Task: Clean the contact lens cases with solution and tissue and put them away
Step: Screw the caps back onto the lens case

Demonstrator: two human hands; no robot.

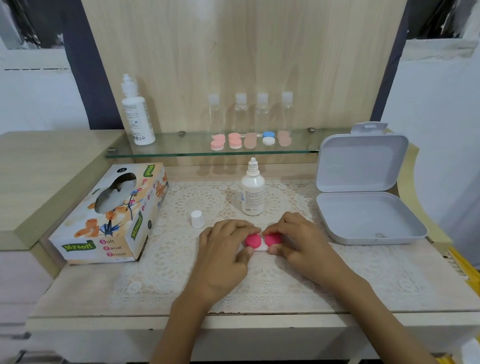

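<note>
View from the head camera, looking down on the desk (83, 291). My left hand (224, 249) and my right hand (298, 240) meet at the middle of the lace mat (206, 201), and together they grip one contact lens case (262, 245): white body, two pink caps. My left fingers curl over the left cap with the thumb below it. My right fingers and thumb pinch the right cap in the same way. Whether the case rests on the mat or is held just above it, I cannot tell.

Just behind my hands stands the small solution bottle (252, 193), upright, with its nozzle bare. A white cap (197, 219) stands apart from it, to the left on the mat. The tissue box (112, 217) lies at the left edge of the mat, with tissue showing in its oval opening. At the right sits the white storage box (362, 215) (lid raised, tilted back).

On the glass shelf (173, 149) behind: a large solution bottle (137, 112) at the left, four clear bottles (252, 112) in a row, and just in front of them a row of five lens cases (251, 140), pink and peach save one with a blue and a white cap.
</note>
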